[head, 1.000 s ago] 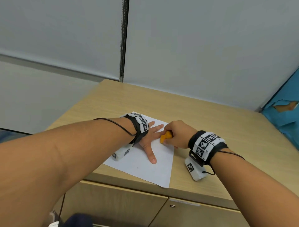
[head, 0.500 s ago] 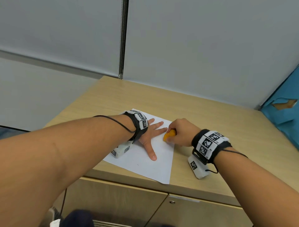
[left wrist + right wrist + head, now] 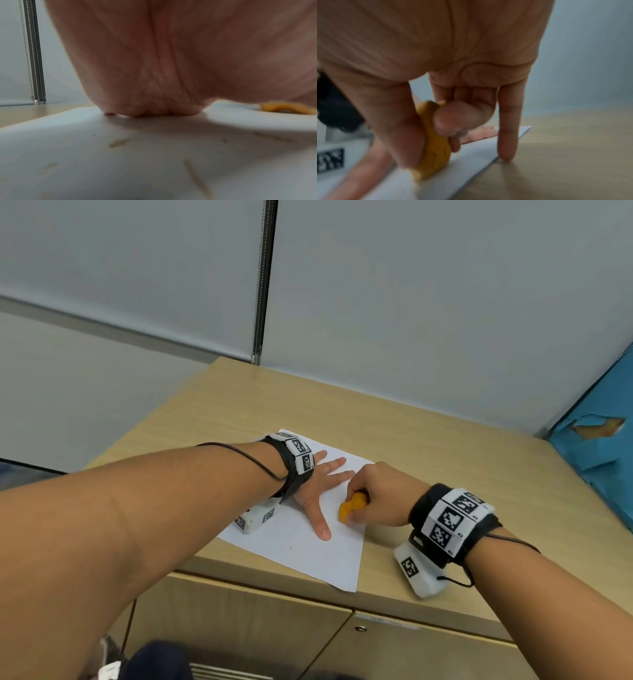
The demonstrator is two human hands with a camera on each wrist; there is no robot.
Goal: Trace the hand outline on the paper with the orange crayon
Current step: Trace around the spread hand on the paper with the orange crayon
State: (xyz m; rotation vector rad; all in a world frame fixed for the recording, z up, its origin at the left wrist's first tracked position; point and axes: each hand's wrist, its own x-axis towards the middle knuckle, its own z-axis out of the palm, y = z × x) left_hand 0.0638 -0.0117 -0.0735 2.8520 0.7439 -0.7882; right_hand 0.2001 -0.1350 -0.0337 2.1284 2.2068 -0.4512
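A white sheet of paper (image 3: 301,546) lies on the wooden cabinet top near its front edge. My left hand (image 3: 320,484) lies flat on the paper with fingers spread, thumb pointing toward me. My right hand (image 3: 376,498) grips a chunky orange crayon (image 3: 351,506) whose tip meets the paper just right of the left thumb. In the right wrist view the crayon (image 3: 435,151) sits between thumb and curled fingers, and the little finger (image 3: 506,135) stretches down to the wood beside the paper's edge. In the left wrist view the palm (image 3: 154,67) presses the paper (image 3: 120,155), with the crayon (image 3: 288,107) at far right.
The wooden cabinet top (image 3: 445,460) stretches right and back to a grey wall. A blind chain (image 3: 262,285) hangs at the back. Blue material (image 3: 599,446) borders the right edge. Cabinet doors (image 3: 239,628) are below the front edge.
My right hand has drawn the crayon toward me across the paper, from beside the left fingers down to the right of the thumb. The left hand stays flat.
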